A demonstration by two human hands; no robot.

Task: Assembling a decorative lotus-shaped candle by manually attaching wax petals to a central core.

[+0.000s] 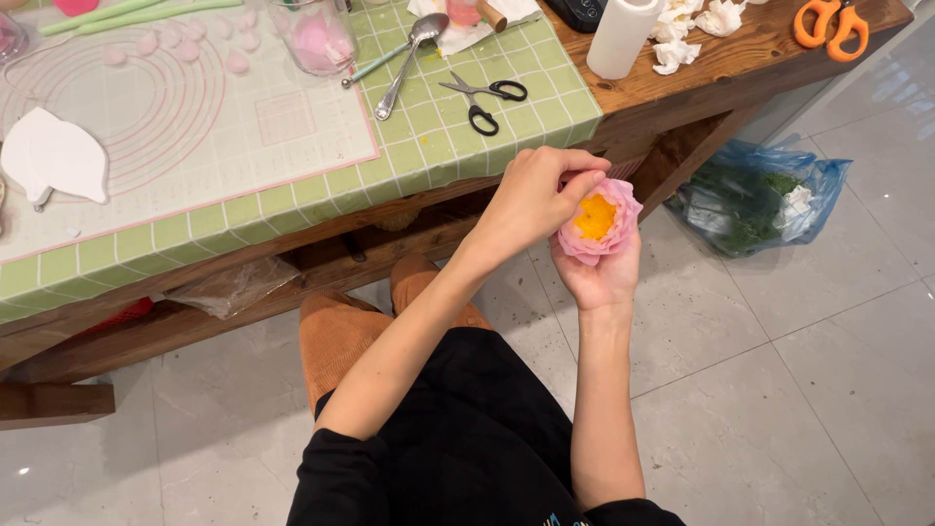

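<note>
Hands w/ pink flower; scissors on table.

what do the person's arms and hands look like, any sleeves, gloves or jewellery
Both forearms are bare from wrist to just above the elbow, where black sleeves are pushed up. The left hand and right hand are bare too: no gloves, and no rings, watch or bracelet show. The fingers are slim with short, unpainted-looking nails, though the nails are too small to judge closely.
</note>
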